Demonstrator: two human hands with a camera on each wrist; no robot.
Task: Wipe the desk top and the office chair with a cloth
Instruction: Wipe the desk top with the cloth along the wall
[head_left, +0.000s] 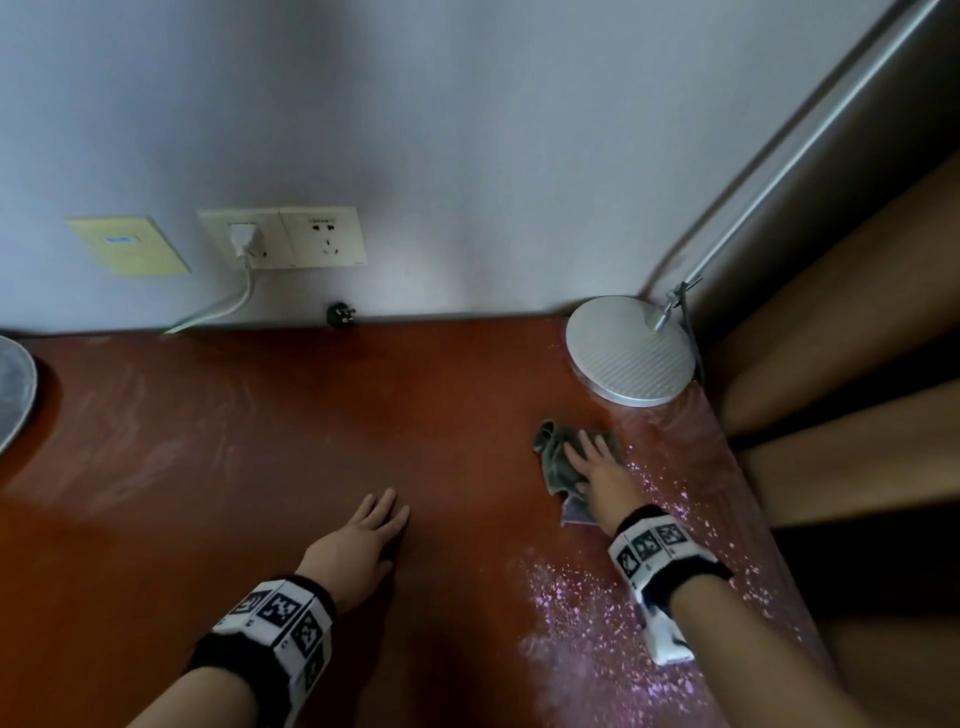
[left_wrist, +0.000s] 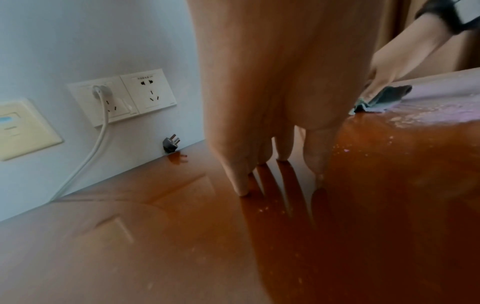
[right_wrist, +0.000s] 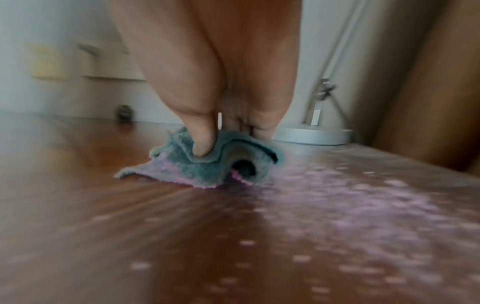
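The red-brown desk top (head_left: 234, 467) fills the lower part of the head view. A crumpled grey-green cloth (head_left: 553, 457) lies on it near the back right, in front of a lamp base. My right hand (head_left: 592, 462) lies flat on the cloth and presses it down with straight fingers. In the right wrist view its thumb digs into a fold of the cloth (right_wrist: 207, 162). My left hand (head_left: 379, 519) rests palm-down on the bare desk at the middle, fingers straight and holding nothing. The left wrist view shows those fingers (left_wrist: 241, 164) touching the glossy desk (left_wrist: 182, 246). No chair is visible.
A round silver lamp base (head_left: 631, 351) stands in the back right corner, its arm (head_left: 805, 150) rising rightward. A loose black plug (head_left: 340, 314) lies at the wall. Wall sockets (head_left: 283, 238) hold a white cord. Brown curtain (head_left: 857, 338) hangs right. Speckled pinkish patch (head_left: 597, 597) covers the desk's right strip.
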